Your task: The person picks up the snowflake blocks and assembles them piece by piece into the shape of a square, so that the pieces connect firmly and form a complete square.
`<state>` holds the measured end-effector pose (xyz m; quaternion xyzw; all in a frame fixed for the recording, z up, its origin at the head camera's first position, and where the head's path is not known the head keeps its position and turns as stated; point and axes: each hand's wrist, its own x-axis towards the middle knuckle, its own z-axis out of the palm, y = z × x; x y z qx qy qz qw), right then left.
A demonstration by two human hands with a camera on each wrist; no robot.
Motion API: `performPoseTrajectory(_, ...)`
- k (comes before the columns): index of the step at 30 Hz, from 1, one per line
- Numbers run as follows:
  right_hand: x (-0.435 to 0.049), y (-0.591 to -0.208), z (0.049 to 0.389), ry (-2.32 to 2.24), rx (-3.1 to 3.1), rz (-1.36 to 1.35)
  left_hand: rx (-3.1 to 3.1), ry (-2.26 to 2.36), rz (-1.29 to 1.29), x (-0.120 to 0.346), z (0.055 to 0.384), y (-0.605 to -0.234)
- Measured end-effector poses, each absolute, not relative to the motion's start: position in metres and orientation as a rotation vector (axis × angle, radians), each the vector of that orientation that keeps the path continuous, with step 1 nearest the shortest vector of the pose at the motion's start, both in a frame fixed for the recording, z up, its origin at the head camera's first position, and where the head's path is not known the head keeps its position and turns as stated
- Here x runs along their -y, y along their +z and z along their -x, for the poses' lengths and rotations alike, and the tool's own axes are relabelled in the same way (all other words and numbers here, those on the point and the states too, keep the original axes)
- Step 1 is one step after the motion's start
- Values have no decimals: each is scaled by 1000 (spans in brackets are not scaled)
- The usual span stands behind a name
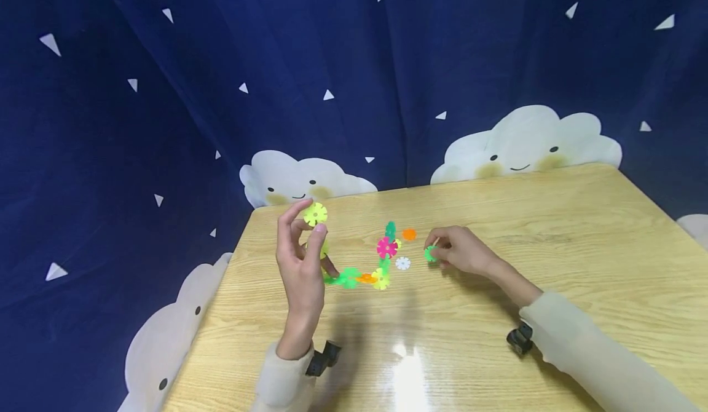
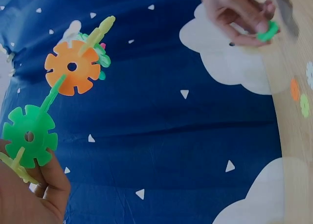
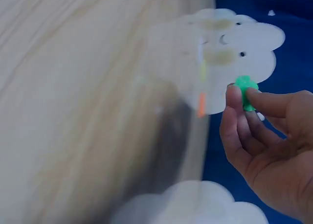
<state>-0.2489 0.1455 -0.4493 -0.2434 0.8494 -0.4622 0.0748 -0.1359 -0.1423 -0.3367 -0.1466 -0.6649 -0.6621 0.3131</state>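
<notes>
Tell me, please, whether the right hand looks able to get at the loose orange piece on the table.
Probably yes: nothing seems to stand between the right hand and the loose orange piece, though that hand is busy pinching a green piece.

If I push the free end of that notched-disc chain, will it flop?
The notched-disc chain is probably stiff: its far part appears to jut out unsupported. Joints may twist or pop loose, since its pieces meet only at slots. It seems light, as the left hand holds it up alone.

The upright left hand pinches; the right hand pinches, seemingly palm down.
</notes>
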Motion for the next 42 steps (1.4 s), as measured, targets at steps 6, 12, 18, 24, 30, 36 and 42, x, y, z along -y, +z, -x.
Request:
performPoseTrajectory(6,-130,-415,234,-1647,-2519,724,1774,-1772,397,135,134,-337)
performPoseTrajectory(12,-118,-378,214,-2104,-2422,826,1792,-1848,420,119,131,-338)
performPoseTrajectory(18,-108,-350,188,-2363,-2280,919,1772,-1889,440,106,129,-338)
performPoseTrajectory(24,-100,-335,168,-2457,-2261,969,1719,-1944,457,95,129,-337)
performPoseTrajectory(30,-91,-332,160,-2501,-2323,1005,1693,-1990,446,84,127,-336)
performPoseTrajectory(36,-84,-331,157,-2573,-2300,1048,1703,-1995,457,78,125,-336)
performPoseTrajectory(42,-80,-328,153,-2552,-2348,1107,1726,-1980,469,75,122,-336)
